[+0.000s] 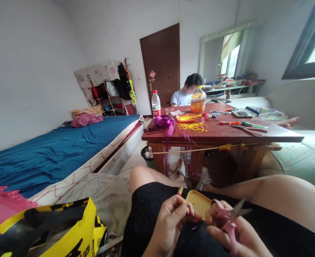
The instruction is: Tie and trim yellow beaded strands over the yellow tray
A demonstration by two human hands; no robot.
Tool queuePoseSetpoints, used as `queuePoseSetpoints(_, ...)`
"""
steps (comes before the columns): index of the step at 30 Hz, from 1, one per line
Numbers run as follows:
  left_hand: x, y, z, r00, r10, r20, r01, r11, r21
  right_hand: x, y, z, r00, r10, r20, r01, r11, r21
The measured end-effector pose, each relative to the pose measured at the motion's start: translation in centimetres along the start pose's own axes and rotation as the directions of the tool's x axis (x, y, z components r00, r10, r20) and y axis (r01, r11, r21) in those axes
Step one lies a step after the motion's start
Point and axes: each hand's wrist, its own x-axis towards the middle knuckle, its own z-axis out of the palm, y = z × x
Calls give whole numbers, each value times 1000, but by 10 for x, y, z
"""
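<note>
Low over the lap, my left hand (170, 216) is closed in a pinch on something thin and small that I cannot make out. A short pale stick with a red band (179, 192) shows just beyond its fingers. My right hand (227, 225) is closed around pink-handled scissors (229, 230), whose blades point away to the right and stand apart. Its thumb and fingertips come close to the left fingers. Behind both hands, a shallow yellow tray (199, 201) rests on the black cloth over my lap. A small purple strand (196, 227) hangs below the left fingers.
Ahead stands a red-brown table (275, 135) with a purple strand bundle (164, 121), yellow pieces (192, 126), pliers (250, 130), a red-capped bottle (155, 103) and an orange drink bottle (197, 101). A person (183, 96) sits behind it. A yellow-black bag (74, 232) lies at left.
</note>
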Motion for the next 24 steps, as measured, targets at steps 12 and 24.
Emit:
queuePoseSetpoints(12, 6, -13, 0, 998, -37, -45, 47, 965, 256, 17, 2, 16, 999, -7, -50, 20, 961, 275)
queuePoseSetpoints(24, 28, -15, -4, 987, -106, -124, 141, 937, 319, 36, 2, -18, 982, 149, -113, -95, 919, 381)
